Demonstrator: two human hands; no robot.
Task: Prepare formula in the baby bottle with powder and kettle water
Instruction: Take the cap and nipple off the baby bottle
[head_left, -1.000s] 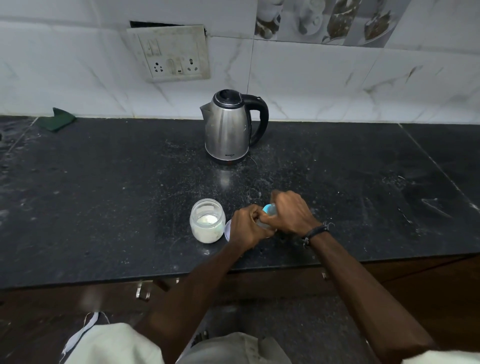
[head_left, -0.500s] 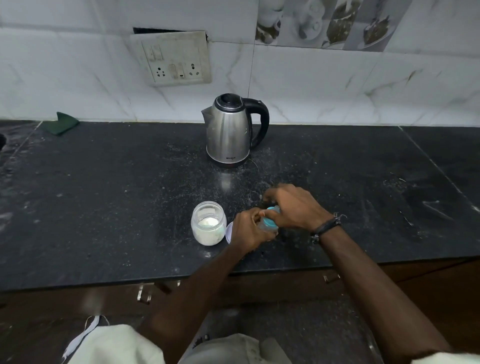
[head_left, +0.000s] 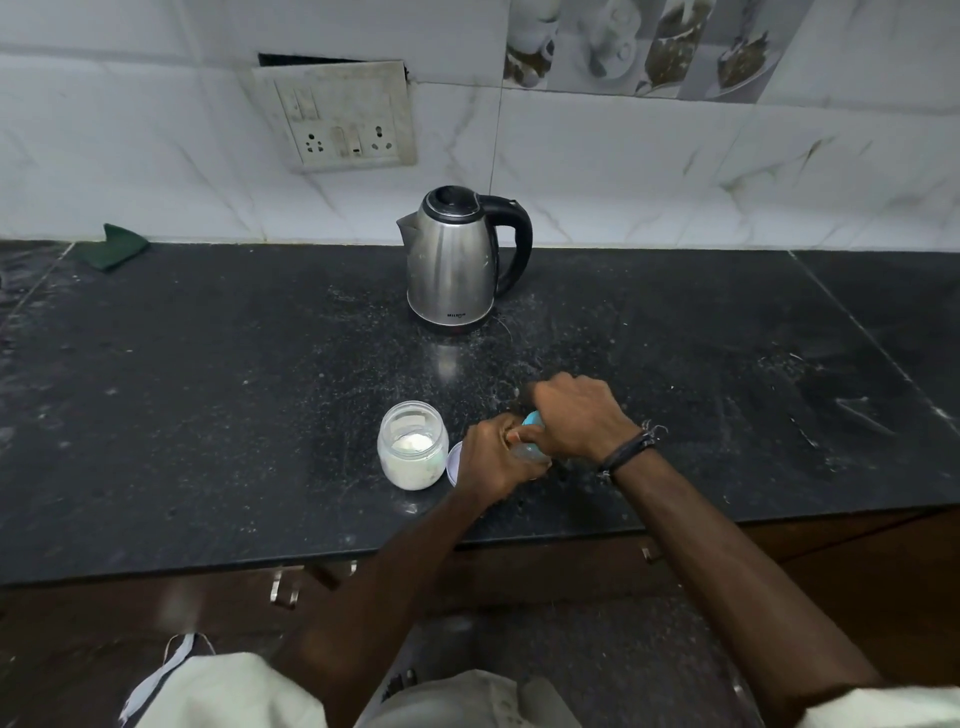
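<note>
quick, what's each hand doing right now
Left hand: closed around the body of the baby bottle.
Right hand: closed over the bottle's blue top.

Both hands, left hand (head_left: 493, 460) and right hand (head_left: 576, 415), around the baby bottle (head_left: 530, 439) beside the powder jar (head_left: 413, 446).

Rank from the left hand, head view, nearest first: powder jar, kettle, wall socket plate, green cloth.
From the left hand:
1. Powder jar, just to its left on the counter.
2. Kettle, behind it near the wall.
3. Wall socket plate, up on the tiles, back left.
4. Green cloth, far left at the counter's back edge.
</note>
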